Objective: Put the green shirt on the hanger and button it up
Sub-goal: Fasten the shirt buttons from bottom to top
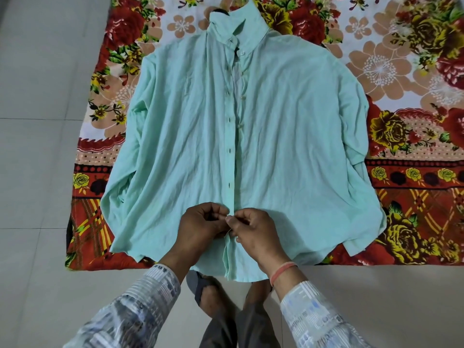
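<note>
Mint-green cotton fills the middle of the view: the green shirt (288, 146) lies flat, front up, on a floral bedsheet (414, 84), collar at the far end and hem at the near edge, where it just overhangs onto the tiled floor (37, 121). A dark bit of the hanger (222, 11) shows at the collar, on its far left side, and another dark sliver sits in the neck opening (the rest is hidden under the cloth). The placket (231, 159) runs straight down the centre with a row of buttons; near the collar the 2 front edges gape a little, while lower down they lie closed over each other.

Both hands meet on the placket close to the hem. The left hand (200, 227) pinches the left front edge with thumb and fingers curled in, and the right hand (253, 232) pinches the fabric just beside it, so the fingertips of the 2 hands touch. Whether a button sits between them I cannot tell, since the fingers cover that spot.

Patterned pale sleeves (150, 297) cover both forearms, and an orange band (282, 271) circles the right wrist. Below the hem, between the arms, the person's feet (216, 292) in grey footwear stand on the floor.
</note>
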Action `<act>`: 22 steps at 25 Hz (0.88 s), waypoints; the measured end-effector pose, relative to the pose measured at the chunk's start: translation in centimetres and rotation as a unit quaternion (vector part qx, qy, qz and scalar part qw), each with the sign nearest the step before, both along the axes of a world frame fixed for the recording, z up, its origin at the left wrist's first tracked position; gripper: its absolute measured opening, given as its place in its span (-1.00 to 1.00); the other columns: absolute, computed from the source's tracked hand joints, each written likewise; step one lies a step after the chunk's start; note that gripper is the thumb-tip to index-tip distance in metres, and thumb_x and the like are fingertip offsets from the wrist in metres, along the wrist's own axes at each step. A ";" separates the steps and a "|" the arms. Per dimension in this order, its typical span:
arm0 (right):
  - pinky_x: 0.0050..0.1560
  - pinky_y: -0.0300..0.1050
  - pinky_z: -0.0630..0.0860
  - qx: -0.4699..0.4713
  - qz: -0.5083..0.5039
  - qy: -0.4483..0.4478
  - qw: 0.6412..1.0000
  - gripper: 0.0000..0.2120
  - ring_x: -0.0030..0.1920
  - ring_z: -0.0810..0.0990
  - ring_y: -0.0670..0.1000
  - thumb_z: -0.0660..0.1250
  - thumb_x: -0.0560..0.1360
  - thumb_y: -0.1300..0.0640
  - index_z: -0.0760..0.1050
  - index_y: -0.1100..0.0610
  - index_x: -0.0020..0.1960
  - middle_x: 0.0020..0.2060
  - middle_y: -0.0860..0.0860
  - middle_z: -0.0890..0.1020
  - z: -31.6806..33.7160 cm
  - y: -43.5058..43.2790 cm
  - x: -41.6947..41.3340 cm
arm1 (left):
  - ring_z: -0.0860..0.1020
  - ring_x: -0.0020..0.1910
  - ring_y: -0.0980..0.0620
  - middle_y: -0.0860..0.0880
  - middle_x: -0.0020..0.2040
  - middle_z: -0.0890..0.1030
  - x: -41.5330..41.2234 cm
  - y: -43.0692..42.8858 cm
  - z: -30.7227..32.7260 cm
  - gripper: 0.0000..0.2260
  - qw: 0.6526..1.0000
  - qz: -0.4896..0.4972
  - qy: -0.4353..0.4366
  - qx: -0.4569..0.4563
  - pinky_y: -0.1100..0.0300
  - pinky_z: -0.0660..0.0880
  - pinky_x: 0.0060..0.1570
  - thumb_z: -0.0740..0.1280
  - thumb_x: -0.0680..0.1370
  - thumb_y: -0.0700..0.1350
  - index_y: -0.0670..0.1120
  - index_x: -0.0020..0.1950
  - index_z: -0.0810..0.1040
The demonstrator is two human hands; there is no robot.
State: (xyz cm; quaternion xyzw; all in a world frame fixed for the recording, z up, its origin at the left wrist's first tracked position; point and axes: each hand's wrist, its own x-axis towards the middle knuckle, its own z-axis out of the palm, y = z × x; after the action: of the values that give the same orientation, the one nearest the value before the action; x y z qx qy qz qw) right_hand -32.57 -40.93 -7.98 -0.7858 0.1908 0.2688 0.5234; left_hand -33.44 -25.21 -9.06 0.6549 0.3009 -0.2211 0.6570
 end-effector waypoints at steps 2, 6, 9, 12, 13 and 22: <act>-0.10 -0.01 0.70 0.003 -0.020 0.021 1.000 -0.84 -0.24 0.76 -0.03 0.41 0.60 0.10 0.68 0.09 -0.13 -0.27 0.04 0.77 -0.3 0.0 0.2 | 0.75 -0.17 -0.10 -0.24 -0.12 0.77 -0.1 -0.1 0.1 -0.82 1.000 -0.002 -0.001 -0.005 0.03 0.72 -0.03 0.61 0.46 -0.33 -0.16 0.02 0.75; -0.33 -0.27 0.48 0.004 -0.022 0.036 0.999 -0.77 -0.46 0.56 -0.17 0.33 0.67 0.16 0.58 0.29 -0.09 -0.36 0.10 0.65 -0.3 -0.4 0.5 | 0.76 -0.17 -0.13 -0.22 -0.13 0.76 -0.2 -0.1 0.0 -0.87 0.999 0.024 0.008 -0.023 0.05 0.73 -0.05 0.56 0.53 -0.34 -0.18 0.04 0.75; -0.34 -0.33 0.46 0.010 -0.009 0.035 0.999 -0.81 -0.48 0.50 -0.17 0.34 0.67 0.17 0.60 0.24 -0.08 -0.41 -0.02 0.59 -0.5 -0.7 0.3 | 0.76 -0.20 -0.12 -0.22 -0.14 0.75 -0.2 0.0 -0.1 -0.88 1.000 0.016 0.009 -0.014 0.05 0.72 -0.08 0.52 0.56 -0.34 -0.18 0.06 0.73; -0.25 -0.26 0.54 0.026 -0.015 0.036 0.999 -0.93 -0.42 0.59 -0.14 0.38 0.64 0.19 0.64 0.14 0.00 -0.24 -0.04 0.73 -0.6 -0.6 0.2 | 0.76 -0.19 -0.12 -0.25 -0.12 0.76 -0.3 0.0 -0.1 -0.89 1.000 0.006 0.012 -0.016 0.03 0.73 -0.05 0.50 0.57 -0.34 -0.19 0.07 0.73; -0.24 -0.25 0.56 0.025 -0.018 0.035 0.999 -0.96 -0.41 0.62 -0.12 0.40 0.63 0.18 0.63 0.12 0.04 -0.17 -0.02 0.75 -0.6 -0.5 0.2 | 0.76 -0.17 -0.14 -0.27 -0.10 0.76 -0.4 0.2 0.0 -0.89 1.000 0.003 0.011 -0.020 0.02 0.73 -0.02 0.50 0.58 -0.34 -0.20 0.08 0.73; -0.29 -0.03 0.65 -0.046 0.041 -0.033 0.998 -0.75 -0.36 0.71 0.05 0.44 0.57 -0.02 0.60 0.10 -0.21 -0.40 0.03 0.68 0.8 -0.5 1.4 | 0.74 -0.17 -0.24 -0.24 -0.17 0.76 0.3 0.9 1.7 -0.97 0.999 -0.013 0.021 -0.020 0.01 0.70 -0.14 0.52 0.58 -0.24 -0.18 -0.05 0.73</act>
State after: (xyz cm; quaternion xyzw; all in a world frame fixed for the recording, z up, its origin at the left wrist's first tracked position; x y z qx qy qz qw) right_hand -31.19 -41.45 -7.15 -0.8245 0.1533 0.2553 0.4812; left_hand -33.09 -24.32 -7.37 0.6407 0.3020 -0.2492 0.6605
